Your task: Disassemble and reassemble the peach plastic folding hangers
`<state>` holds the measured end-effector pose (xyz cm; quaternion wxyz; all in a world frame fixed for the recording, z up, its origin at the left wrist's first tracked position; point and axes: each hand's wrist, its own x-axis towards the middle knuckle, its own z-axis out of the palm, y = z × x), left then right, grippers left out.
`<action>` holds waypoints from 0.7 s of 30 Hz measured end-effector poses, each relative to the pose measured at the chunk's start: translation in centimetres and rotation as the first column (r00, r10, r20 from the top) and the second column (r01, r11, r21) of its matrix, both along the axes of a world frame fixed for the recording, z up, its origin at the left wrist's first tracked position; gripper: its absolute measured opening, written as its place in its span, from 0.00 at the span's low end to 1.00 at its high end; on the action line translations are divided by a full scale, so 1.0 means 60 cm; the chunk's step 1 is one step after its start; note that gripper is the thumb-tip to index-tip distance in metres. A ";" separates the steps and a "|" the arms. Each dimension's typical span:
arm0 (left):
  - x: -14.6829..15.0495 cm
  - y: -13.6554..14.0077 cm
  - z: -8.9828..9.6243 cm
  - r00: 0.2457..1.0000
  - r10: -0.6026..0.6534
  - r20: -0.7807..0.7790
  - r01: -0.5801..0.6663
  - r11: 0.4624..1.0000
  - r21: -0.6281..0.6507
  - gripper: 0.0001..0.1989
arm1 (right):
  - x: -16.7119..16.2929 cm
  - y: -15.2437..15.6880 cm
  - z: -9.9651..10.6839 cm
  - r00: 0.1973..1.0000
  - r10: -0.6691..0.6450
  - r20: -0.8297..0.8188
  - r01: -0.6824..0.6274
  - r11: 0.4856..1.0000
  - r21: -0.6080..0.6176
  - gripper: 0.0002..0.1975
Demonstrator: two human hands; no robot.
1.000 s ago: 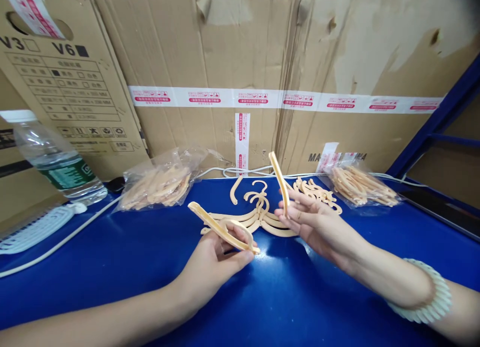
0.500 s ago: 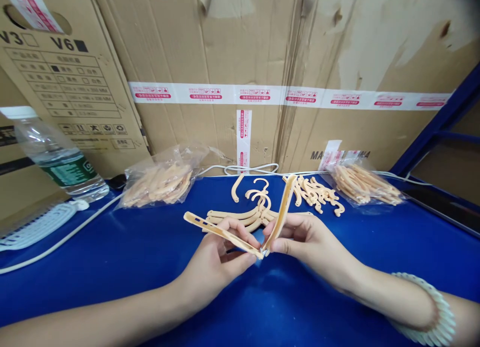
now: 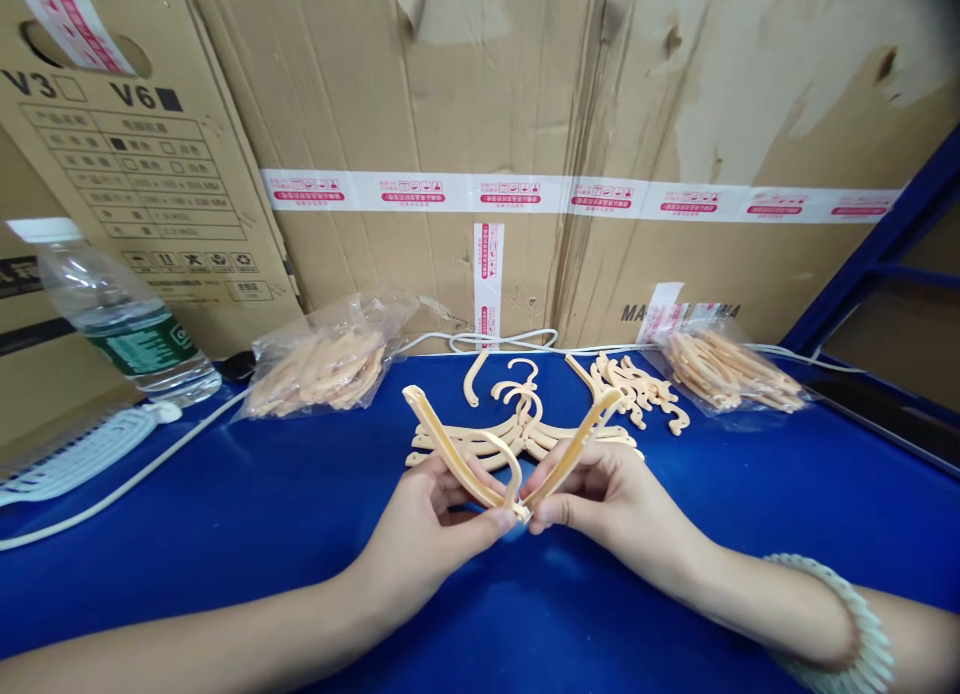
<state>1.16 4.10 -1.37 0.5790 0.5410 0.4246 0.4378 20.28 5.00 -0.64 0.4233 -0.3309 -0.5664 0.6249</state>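
Between my hands is a beige plastic folding hanger (image 3: pixel 574 461), its two arms raised in a V and a curved hook standing near the joint. My left hand (image 3: pixel 439 524) is closed round the left arm, thumb pressed by the joint. On the other side my right hand (image 3: pixel 611 499) pinches the right arm close to the same joint. Just behind the hands, several assembled hangers (image 3: pixel 442 436) lie stacked on the blue table, partly covered by the held one. Loose hooks (image 3: pixel 637 384) are heaped to their right, and a single curved hanger arm (image 3: pixel 472 378) lies further back.
Plastic bags of hanger parts lie at the back left (image 3: pixel 322 369) and back right (image 3: pixel 731 369). A water bottle (image 3: pixel 127 319), a pale hairbrush (image 3: pixel 86 454) and a white cable (image 3: pixel 142 494) are at left. Cardboard (image 3: pixel 420 94) walls the back; a dark flat device (image 3: pixel 892 424) lies at right.
The held hanger has turned: its left arm has swung upward and its right arm leans outward. A hook now shows at the joint. Both hands stay nearly in place.
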 end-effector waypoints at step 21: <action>0.002 -0.004 0.011 0.992 0.037 -0.118 -0.023 0.993 0.113 0.10 | -0.009 -0.004 -0.001 0.999 -0.042 0.029 0.045 0.991 -0.127 0.17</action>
